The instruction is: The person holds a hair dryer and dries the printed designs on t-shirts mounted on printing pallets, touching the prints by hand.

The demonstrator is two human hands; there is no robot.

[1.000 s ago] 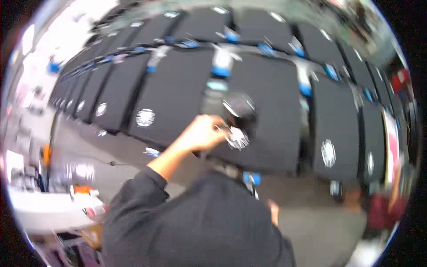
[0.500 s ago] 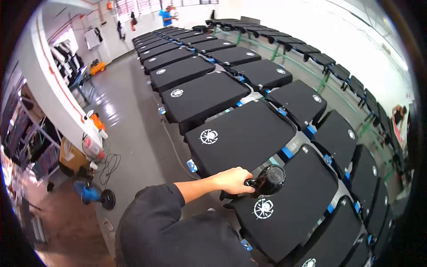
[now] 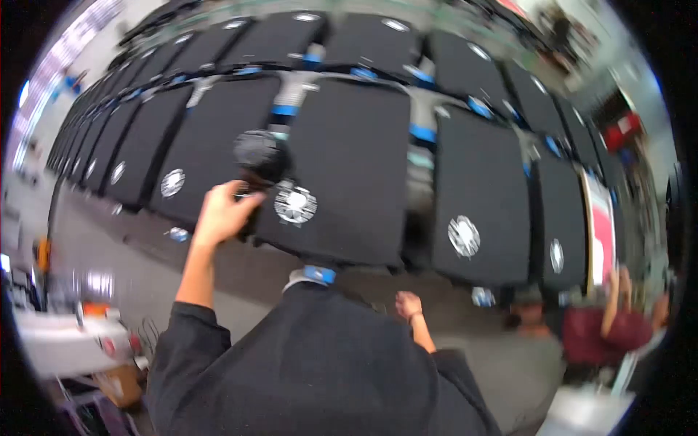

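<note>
My left hand (image 3: pixel 222 212) is closed around the handle of a black, round-headed tool (image 3: pixel 259 156), which looks like a hair dryer or heat gun. The tool is over the left edge of a black shirt panel (image 3: pixel 345 167), beside its round white print (image 3: pixel 295 205). Lower down, my right hand (image 3: pixel 408 304) hangs near my body in front of the panels, its fingers curled in and touching nothing visible. To the right lies another black panel (image 3: pixel 482 196) with a white print (image 3: pixel 464 236).
More black panels with white prints run in rows to the left and behind. Two people stand at the right, one in maroon (image 3: pixel 592 336), near a framed screen (image 3: pixel 600 229) with a pink area. A white surface (image 3: pixel 65 345) and a cardboard box (image 3: pixel 120 385) are at lower left.
The view has swung from looking along the rows to facing them. My left hand still holds the tool, now left of a print. My right hand has come into view.
</note>
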